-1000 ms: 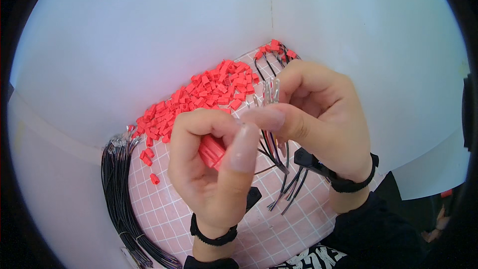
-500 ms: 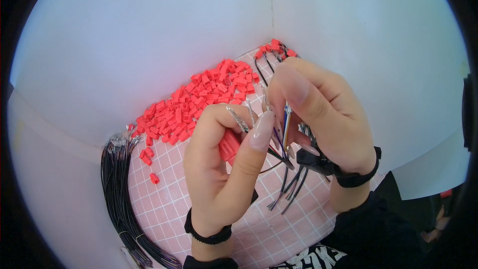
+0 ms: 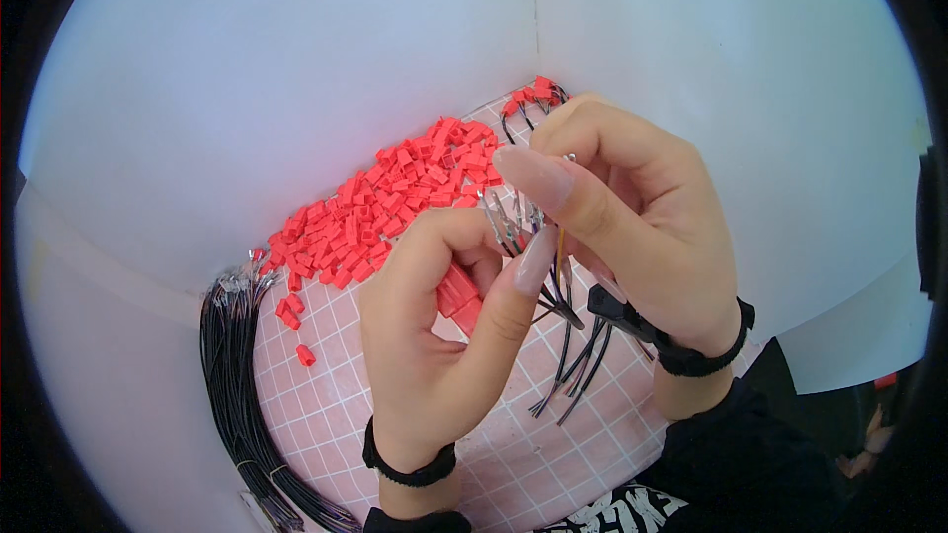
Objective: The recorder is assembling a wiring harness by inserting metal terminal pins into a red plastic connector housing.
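Observation:
My left hand [image 3: 425, 375] pinches several thin wires with silver crimp terminals [image 3: 502, 225] between thumb and forefinger. A red plastic connector housing [image 3: 460, 298] is tucked in the curl of that same hand. The wires fan out of a black cable jacket [image 3: 565, 312] just below the fingertips. Close on its right, my right hand [image 3: 657, 227] has thumb and fingers closed around other wires of the bunch, one of them yellowish [image 3: 561, 249]. A terminal tip [image 3: 570, 157] pokes up above its thumb. The right fingertips are partly hidden behind the thumb.
A heap of red housings [image 3: 395, 183] covers the far side of the pink gridded mat [image 3: 326, 405]. Bundled black cables [image 3: 232, 375] lie at the left. Cables with red housings fitted [image 3: 533, 94] lie at the back corner. White panels [image 3: 296, 59] wall the mat in.
My right thumb has shifted left and lies flatter over the wires. The terminals by my left thumb have spread into a more upright fan. The red housing stays in my left hand.

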`<action>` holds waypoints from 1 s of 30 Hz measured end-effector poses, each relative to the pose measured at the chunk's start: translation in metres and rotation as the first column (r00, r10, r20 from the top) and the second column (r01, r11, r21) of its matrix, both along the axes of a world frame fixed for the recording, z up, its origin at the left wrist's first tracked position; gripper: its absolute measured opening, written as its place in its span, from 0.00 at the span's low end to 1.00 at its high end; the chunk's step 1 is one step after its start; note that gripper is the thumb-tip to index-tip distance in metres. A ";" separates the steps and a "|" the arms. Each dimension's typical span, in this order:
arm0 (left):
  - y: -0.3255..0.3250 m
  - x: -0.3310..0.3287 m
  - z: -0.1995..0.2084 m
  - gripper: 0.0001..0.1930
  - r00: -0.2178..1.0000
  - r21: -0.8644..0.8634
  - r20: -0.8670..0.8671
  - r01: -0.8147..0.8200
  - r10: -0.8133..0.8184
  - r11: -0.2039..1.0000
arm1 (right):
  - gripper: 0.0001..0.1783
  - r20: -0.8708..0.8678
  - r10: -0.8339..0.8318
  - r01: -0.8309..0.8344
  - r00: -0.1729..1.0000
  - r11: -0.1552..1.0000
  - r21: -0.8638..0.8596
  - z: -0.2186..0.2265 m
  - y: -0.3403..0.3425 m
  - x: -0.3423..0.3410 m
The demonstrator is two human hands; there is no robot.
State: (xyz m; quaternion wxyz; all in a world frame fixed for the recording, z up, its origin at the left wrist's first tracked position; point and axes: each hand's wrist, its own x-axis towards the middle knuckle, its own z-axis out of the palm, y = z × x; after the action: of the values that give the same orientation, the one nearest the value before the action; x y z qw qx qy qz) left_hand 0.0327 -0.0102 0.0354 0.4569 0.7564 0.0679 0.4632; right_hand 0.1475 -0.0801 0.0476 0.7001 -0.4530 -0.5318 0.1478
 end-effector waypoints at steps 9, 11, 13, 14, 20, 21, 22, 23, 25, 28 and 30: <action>-0.003 -0.003 0.002 0.04 1.000 -0.130 0.009 -0.029 0.030 0.991 | 0.05 -0.158 0.053 -0.070 0.986 0.992 -0.108 0.012 -0.010 -0.003; -0.002 -0.004 0.001 0.04 0.999 -0.140 0.019 -0.039 0.042 0.989 | 0.04 -0.199 0.107 -0.129 0.974 0.986 -0.102 0.009 -0.009 0.001; -0.002 -0.005 0.000 0.04 0.998 -0.150 0.029 -0.045 0.050 0.988 | 0.07 -0.024 0.139 -0.141 0.990 0.984 -0.112 0.004 -0.007 0.005; -0.002 -0.005 0.000 0.04 0.998 -0.155 0.043 -0.038 0.046 0.987 | 0.07 -0.024 0.138 -0.140 0.990 0.984 -0.111 0.003 -0.007 0.005; 0.000 -0.005 -0.003 0.05 0.992 -0.145 0.111 -0.049 0.065 0.988 | 0.12 -0.212 0.237 -0.268 0.948 0.955 -0.128 0.010 -0.010 -0.003; 0.000 -0.004 -0.003 0.06 0.991 -0.140 0.132 -0.002 0.021 0.990 | 0.11 -0.185 0.202 -0.234 0.962 0.957 -0.171 0.011 -0.011 -0.003; 0.000 -0.005 -0.003 0.06 0.991 -0.140 0.131 -0.006 0.025 0.990 | 0.11 -0.157 0.173 -0.204 0.972 0.955 -0.214 0.011 -0.010 -0.005; 0.000 -0.006 -0.002 0.06 0.992 -0.152 0.124 -0.013 0.033 0.988 | 0.11 -0.158 0.176 -0.208 0.972 0.955 -0.214 0.009 -0.008 -0.006; 0.000 -0.005 -0.001 0.06 0.992 -0.165 0.118 -0.019 0.039 0.986 | 0.10 -0.048 0.172 -0.177 0.984 0.977 -0.122 0.006 -0.006 -0.008; 0.002 0.000 -0.002 0.05 0.972 -0.054 0.187 -0.133 0.141 0.990 | 0.10 0.114 0.132 -0.130 0.985 0.991 -0.024 0.005 -0.005 -0.007; 0.001 -0.002 -0.001 0.04 0.964 -0.243 0.232 -0.070 0.128 0.968 | 0.10 0.145 0.216 -0.212 0.966 0.976 -0.040 0.005 -0.004 -0.004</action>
State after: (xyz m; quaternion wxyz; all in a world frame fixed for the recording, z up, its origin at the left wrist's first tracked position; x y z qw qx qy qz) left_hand 0.0311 -0.0093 0.0342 0.5232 0.6300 0.1025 0.5647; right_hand 0.1435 -0.0842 0.0527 0.6332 -0.4109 -0.6264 0.1948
